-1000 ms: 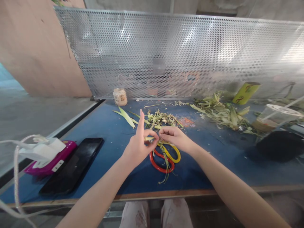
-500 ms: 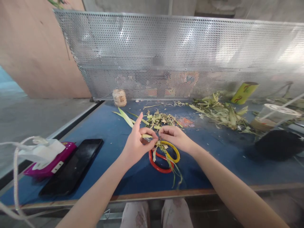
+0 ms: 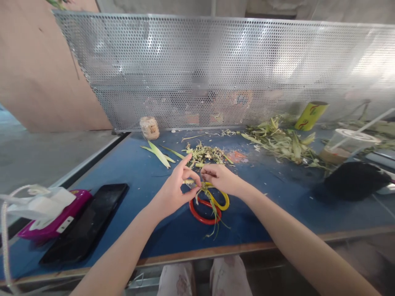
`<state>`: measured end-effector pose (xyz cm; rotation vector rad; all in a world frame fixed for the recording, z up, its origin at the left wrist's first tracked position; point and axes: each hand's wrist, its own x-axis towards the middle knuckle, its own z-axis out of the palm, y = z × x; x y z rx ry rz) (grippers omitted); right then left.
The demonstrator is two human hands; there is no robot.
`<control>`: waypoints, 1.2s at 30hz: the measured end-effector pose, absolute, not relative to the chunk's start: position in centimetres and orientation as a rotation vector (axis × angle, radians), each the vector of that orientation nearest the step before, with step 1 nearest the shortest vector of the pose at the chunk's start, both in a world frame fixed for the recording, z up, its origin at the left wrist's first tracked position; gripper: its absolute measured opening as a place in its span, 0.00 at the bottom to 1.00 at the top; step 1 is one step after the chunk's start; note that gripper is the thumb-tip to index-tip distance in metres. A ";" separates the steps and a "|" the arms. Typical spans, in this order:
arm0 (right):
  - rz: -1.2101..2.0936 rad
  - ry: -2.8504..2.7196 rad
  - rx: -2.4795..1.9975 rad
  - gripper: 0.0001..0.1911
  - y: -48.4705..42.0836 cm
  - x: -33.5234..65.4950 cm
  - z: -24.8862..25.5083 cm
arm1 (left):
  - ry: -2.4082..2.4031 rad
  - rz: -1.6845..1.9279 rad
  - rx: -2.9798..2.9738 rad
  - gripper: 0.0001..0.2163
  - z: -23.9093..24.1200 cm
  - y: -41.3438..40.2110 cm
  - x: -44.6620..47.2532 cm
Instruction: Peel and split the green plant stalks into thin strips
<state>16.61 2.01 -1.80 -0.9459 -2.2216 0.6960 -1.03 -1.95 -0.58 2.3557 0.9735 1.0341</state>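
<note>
My left hand (image 3: 182,184) pinches a small plant stem (image 3: 205,190) between thumb and a finger, its index finger pointing up. Thin green strands (image 3: 215,213) trail from it toward me. My right hand (image 3: 218,177) is closed close beside the stem, fingertips curled; whether they grip part of it is hidden. Under the stem lie scissors with one red and one yellow handle (image 3: 226,200); their blades are covered by my hands. Beyond my fingers is a heap of plant trimmings (image 3: 206,153). Long green leaves (image 3: 159,153) rest left of it.
A black phone (image 3: 88,222) and a magenta power strip (image 3: 60,218) with white plugs lie left. Husks (image 3: 282,142), a yellow tube (image 3: 311,116), a plastic cup with straw (image 3: 345,144) and a black object (image 3: 354,181) are right. A jar (image 3: 149,127) stands by the perforated metal screen (image 3: 173,61).
My right hand's fingertips have drawn slightly up and apart from the left hand's pinch. The dangling strands have swung left. The whole view has shifted a little.
</note>
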 end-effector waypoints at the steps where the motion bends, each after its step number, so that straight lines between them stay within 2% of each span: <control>1: 0.686 -2.214 -0.945 0.07 2.0 16.7 -1.8 | 0.980 1.025 2.363 0.32 -0.5 -2.0 -1.1; 7: 0.689 -2.203 -0.974 0.06 2.0 16.8 -1.6 | 0.994 1.065 2.387 0.33 -0.4 -1.8 -1.3; 14: 0.639 -2.201 -1.092 0.07 2.3 16.8 -1.8 | 1.117 0.938 2.574 0.34 -0.6 -1.9 -1.5; 23: 0.587 -2.218 -1.194 0.08 2.7 16.8 -1.9 | 1.131 0.860 2.642 0.31 -0.6 -2.1 -1.4; 28: 0.586 -2.206 -1.194 0.07 2.8 16.6 -2.1 | 1.099 0.837 2.585 0.27 -0.5 -2.1 -1.3; 34: 0.580 -2.183 -1.210 0.06 2.2 16.1 -2.1 | 1.066 0.795 2.588 0.15 -0.6 -2.2 -1.1; 36: 0.590 -2.203 -1.214 0.07 2.0 16.0 -1.9 | 1.064 0.812 2.515 0.15 -0.7 -2.3 -1.1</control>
